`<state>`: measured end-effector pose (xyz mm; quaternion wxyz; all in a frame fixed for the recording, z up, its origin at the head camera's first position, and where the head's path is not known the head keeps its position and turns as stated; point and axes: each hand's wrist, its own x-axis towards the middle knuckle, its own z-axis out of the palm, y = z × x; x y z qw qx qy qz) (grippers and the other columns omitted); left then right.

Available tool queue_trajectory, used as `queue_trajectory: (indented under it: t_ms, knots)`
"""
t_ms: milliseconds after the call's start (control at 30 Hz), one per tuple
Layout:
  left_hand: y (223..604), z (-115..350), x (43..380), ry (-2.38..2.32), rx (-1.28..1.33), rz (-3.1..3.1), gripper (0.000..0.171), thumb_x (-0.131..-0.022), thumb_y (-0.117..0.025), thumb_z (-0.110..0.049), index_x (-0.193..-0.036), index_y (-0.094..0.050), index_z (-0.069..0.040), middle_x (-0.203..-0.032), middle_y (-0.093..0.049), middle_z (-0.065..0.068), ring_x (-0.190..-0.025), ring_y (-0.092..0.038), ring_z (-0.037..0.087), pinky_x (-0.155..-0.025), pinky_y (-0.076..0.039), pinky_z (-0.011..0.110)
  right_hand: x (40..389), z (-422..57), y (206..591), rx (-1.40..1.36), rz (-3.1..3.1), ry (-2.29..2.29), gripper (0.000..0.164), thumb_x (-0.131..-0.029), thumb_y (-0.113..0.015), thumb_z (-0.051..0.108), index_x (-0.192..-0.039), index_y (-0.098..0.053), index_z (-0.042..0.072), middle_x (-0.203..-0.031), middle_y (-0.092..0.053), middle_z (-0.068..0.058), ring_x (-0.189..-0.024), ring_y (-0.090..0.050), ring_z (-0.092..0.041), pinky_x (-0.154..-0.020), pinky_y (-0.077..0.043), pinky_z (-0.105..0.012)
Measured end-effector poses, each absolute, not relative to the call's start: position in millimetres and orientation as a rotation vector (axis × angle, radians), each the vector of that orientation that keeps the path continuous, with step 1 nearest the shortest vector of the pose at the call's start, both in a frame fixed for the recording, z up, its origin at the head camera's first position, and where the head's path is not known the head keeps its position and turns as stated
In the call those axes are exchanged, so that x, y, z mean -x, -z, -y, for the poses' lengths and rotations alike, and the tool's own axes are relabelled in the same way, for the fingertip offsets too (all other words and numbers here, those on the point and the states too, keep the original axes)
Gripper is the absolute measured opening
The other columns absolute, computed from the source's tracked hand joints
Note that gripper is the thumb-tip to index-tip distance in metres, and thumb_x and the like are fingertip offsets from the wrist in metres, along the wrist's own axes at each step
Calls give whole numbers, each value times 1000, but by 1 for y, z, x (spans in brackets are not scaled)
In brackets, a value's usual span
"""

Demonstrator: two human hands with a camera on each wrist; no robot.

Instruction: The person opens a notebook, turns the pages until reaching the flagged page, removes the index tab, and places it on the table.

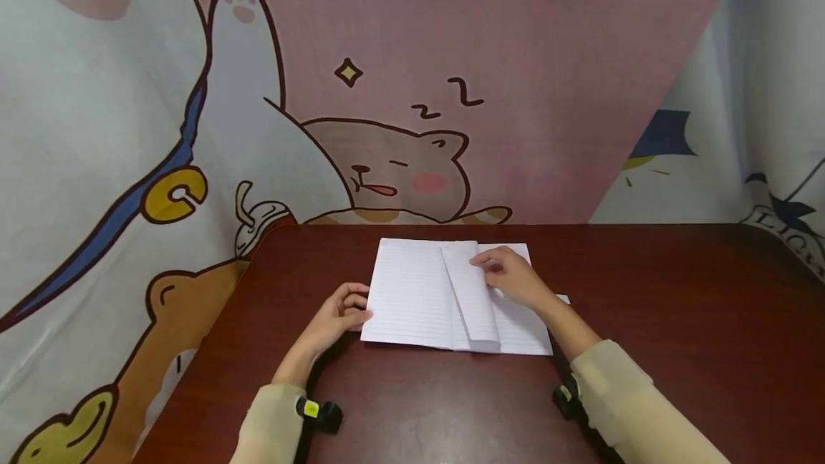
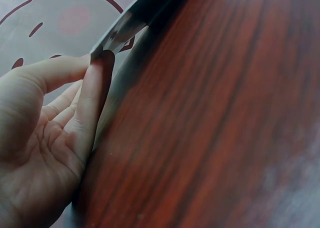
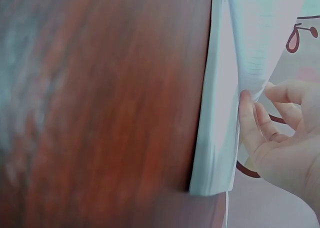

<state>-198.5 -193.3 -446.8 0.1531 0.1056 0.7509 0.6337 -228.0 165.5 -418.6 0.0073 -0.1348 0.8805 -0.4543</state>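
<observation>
A lined notebook [image 1: 406, 292] lies spread on the table, with blank ruled pages on both sides. Its left edge is pinched between the thumb and index finger of my left hand [image 1: 340, 313], and the left wrist view shows that edge [image 2: 117, 35] raised off the wood. My right hand [image 1: 514, 278] pinches a page [image 1: 473, 299] that is lifted and bent over near the middle fold. In the right wrist view, the thumb and fingers of the right hand [image 3: 285, 123] meet at the curled page's edge, beside the thick page stack [image 3: 215, 138].
The dark red-brown wooden table [image 1: 677, 335] extends around the notebook. A small white corner [image 1: 563, 299] sticks out beyond the right pages, next to the right forearm. Behind the table hangs a cloth [image 1: 548, 92] printed with cartoon animals.
</observation>
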Motion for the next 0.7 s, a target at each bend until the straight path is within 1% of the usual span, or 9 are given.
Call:
queue_trajectory:
  t_ms: [100,233,300,467,567,700]
  knots:
    - [447,194,199,-1815,-301,-2160,49,-93,-65,-2,-135,-42,4,-100,-62,1,-84,-66,6,-75,-57,26,229,-164,420,449,-2764,1431,32,-85,-57,-7,-114,-70,-2,-123,-58,-26,-104,-63,-36,-88,-51,-42]
    - [448,195,198,-1799,-294,-2172,49,-93,-65,-2,-135,-42,4,-100,-62,2,-84,-66,6,-75,-57,26,230,-161,423,446,-2766,1412,31,-86,-61,-5,-115,-69,-1,-121,-59,-24,-103,-63,-35,-89,-51,-42]
    - [448,196,198,-1793,-298,-2174,49,-93,-65,-2,-136,-42,4,-101,-62,3,-84,-66,6,-75,-57,26,231,-160,423,440,-2769,1404,30,-86,-65,-3,-116,-69,0,-120,-59,-23,-102,-64,-33,-88,-51,-40]
    - [449,196,199,-1797,-314,-2173,50,-93,-66,-3,-136,-42,5,-101,-62,4,-84,-66,6,-75,-57,25,234,-158,423,397,-2744,1442,32,-86,-71,2,-118,-66,-2,-119,-59,-23,-99,-63,-32,-78,-51,-30]
    - [448,196,199,-1793,-311,-2176,50,-93,-66,-3,-136,-42,5,-100,-62,4,-84,-66,6,-75,-57,25,235,-157,424,364,-2722,1435,34,-87,-73,6,-119,-65,-1,-119,-59,-21,-99,-63,-29,-75,-51,-25]
    - [447,195,199,-1791,-313,-2177,50,-93,-66,-3,-136,-42,5,-101,-62,3,-84,-66,6,-75,-57,26,236,-154,424,336,-2679,1465,33,-88,-73,8,-118,-65,-2,-118,-59,-22,-97,-63,-28,-73,-56,-25]
